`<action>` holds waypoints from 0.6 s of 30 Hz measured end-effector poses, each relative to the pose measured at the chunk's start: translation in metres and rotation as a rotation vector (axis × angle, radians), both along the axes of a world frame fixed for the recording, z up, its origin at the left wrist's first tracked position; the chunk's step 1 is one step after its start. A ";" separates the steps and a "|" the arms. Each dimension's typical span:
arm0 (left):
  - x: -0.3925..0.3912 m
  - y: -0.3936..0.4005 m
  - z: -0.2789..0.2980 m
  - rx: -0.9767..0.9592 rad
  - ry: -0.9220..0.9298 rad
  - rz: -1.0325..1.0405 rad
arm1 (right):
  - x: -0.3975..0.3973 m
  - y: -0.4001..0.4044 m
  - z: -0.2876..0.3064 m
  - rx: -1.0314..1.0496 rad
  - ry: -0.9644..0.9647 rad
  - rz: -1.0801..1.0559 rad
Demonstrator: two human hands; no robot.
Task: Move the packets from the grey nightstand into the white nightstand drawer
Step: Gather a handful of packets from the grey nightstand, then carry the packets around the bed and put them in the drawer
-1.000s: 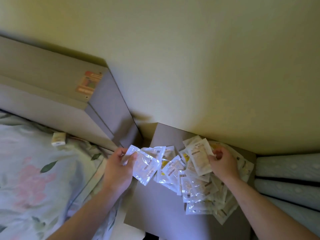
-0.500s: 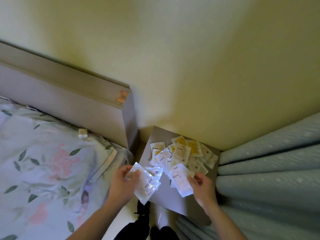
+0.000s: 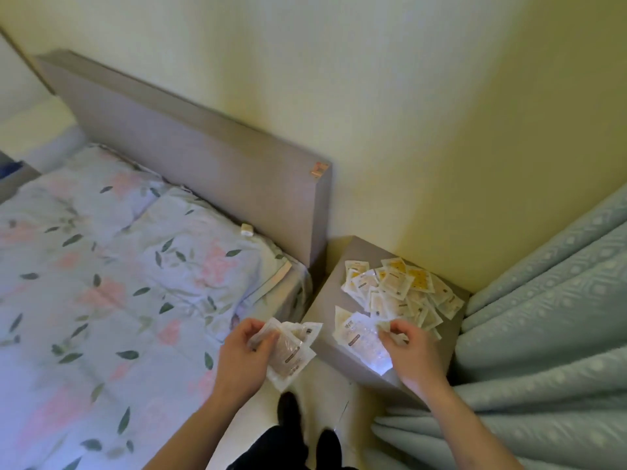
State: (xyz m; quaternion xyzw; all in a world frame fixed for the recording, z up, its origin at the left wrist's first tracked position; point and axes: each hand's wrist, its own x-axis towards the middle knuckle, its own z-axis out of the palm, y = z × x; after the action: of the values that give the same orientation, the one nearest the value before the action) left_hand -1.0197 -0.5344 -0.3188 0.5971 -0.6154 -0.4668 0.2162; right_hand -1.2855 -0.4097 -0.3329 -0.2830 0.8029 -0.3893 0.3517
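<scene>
On grey nightstand loose packets (heaped), left hand and right hand each gripping some.

a loose heap of packets lies on the grey nightstand, toward its back right corner.

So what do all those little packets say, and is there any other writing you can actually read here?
None can be read.
Packets on the grey nightstand: dark label strips, too blurred.
Packets in the left hand and right hand: print blurred.
Sticker on the headboard: orange, too small.
</scene>
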 end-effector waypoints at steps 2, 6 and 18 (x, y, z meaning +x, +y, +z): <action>0.032 0.017 0.012 -0.026 0.002 0.060 | 0.024 0.002 0.016 -0.009 -0.010 0.070; 0.102 0.050 0.036 -0.087 -0.001 0.199 | 0.079 0.002 0.041 -0.020 0.002 0.223; 0.456 0.207 0.087 -0.204 -0.043 0.588 | 0.429 0.007 0.112 -0.263 0.045 0.733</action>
State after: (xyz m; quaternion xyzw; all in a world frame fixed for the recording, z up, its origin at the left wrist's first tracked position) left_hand -0.5633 -0.3272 -0.2318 0.7345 -0.4643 -0.3073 0.3879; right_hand -0.8568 -0.4031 -0.2213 -0.6022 0.5994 -0.3313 0.4103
